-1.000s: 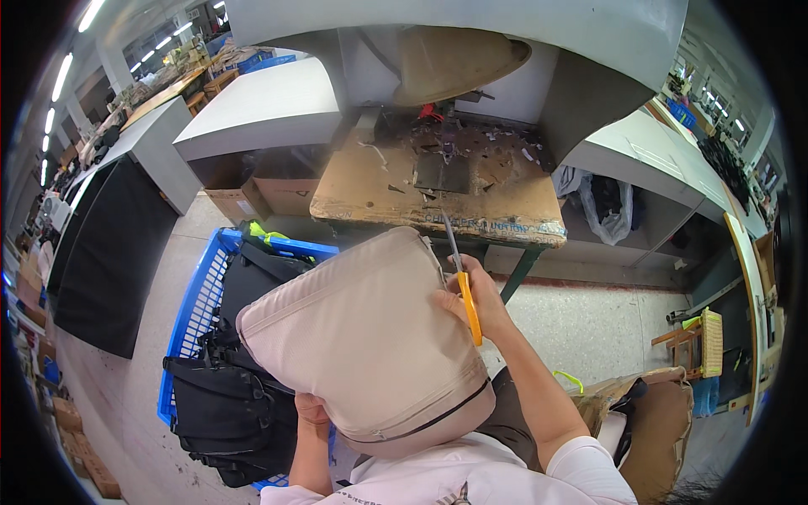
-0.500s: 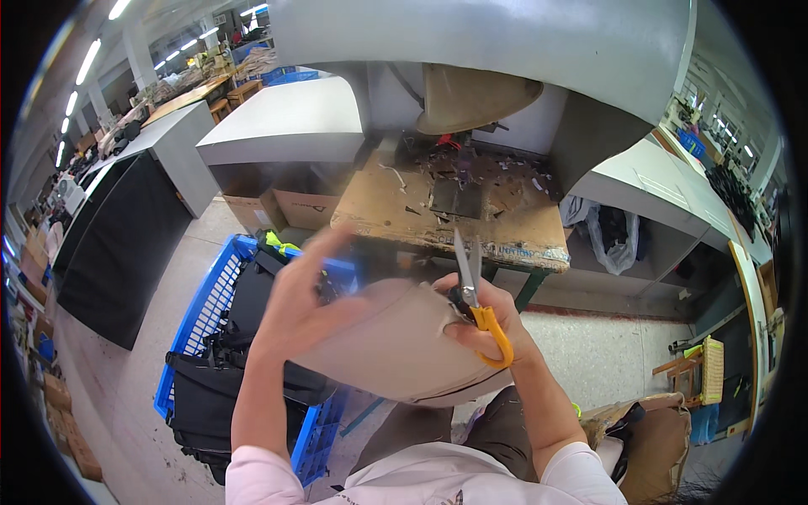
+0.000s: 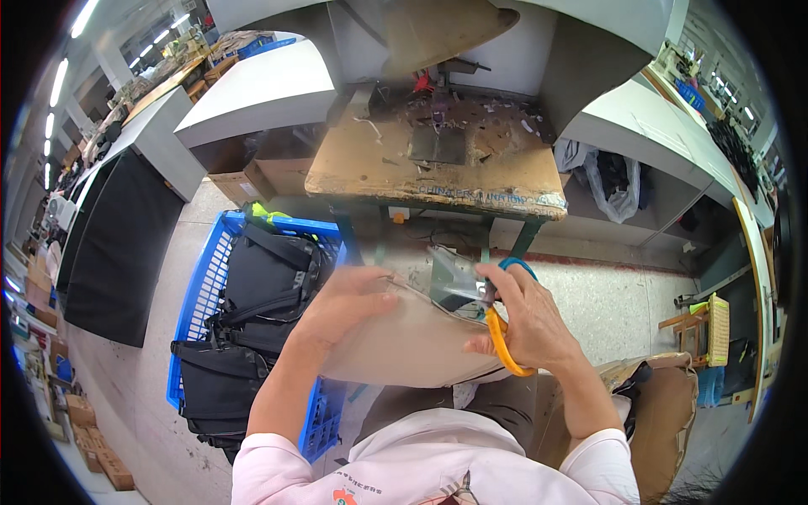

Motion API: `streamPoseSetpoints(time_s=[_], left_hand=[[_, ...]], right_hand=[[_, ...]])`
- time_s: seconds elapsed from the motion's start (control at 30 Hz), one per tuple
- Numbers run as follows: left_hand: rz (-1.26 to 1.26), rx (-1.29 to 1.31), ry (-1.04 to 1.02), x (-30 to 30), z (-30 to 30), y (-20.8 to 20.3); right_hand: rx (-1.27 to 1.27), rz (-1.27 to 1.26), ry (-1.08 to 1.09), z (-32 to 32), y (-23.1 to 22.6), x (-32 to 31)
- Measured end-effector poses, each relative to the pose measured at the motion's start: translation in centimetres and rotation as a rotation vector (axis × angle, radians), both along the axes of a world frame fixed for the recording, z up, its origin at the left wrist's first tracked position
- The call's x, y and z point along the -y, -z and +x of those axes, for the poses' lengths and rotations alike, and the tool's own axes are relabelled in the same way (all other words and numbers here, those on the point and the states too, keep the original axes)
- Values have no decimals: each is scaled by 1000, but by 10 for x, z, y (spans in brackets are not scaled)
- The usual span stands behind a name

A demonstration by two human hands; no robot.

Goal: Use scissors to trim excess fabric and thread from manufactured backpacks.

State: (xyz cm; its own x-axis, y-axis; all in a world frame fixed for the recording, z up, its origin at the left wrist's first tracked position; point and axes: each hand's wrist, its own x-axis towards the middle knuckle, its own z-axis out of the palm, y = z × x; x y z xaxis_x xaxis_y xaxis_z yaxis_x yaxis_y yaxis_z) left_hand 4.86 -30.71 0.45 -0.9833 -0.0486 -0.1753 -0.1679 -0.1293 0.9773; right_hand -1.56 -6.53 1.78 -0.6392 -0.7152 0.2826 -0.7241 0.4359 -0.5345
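- A beige piece (image 3: 400, 341) of stitched fabric is held above the lap (image 3: 412, 412), between the two hands, its upper edge toward the table.
- The left hand (image 3: 345, 303) grips the piece by its upper left corner, thumb on the near face.
- The right hand (image 3: 534, 324) is closed around the scissors (image 3: 487, 292), its thumb lying by the right part of the piece.
- The scissors point leftward at the upper edge; their handles (one orange, one blue) stand apart, but the blades are too blurred to say whether they are parted or biting anything.
- As for progress, the piece looks already sewn, and the scissors are up at its edge; I see no fresh offcut beside it, so how much scissor work is done or left I cannot tell.
- Left of the piece, a blue crate (image 3: 307, 225) holds black bags (image 3: 265, 265), well filled.
- Beyond the hands stands a worn table (image 3: 358, 160), littered with scraps (image 3: 528, 126) around a dark plate (image 3: 438, 146).
- Near the right forearm sits an open carton (image 3: 661, 421).
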Motion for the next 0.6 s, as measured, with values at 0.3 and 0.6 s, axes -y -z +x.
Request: streamPoseSetpoints(time_s=[0.3, 0.6], left_hand=[[86, 42, 15, -9, 1, -3], [86, 45, 22, -3, 5, -5]], right_hand=[[-107, 214, -76, 11, -6, 0], [-148, 256, -32, 9, -1, 4]])
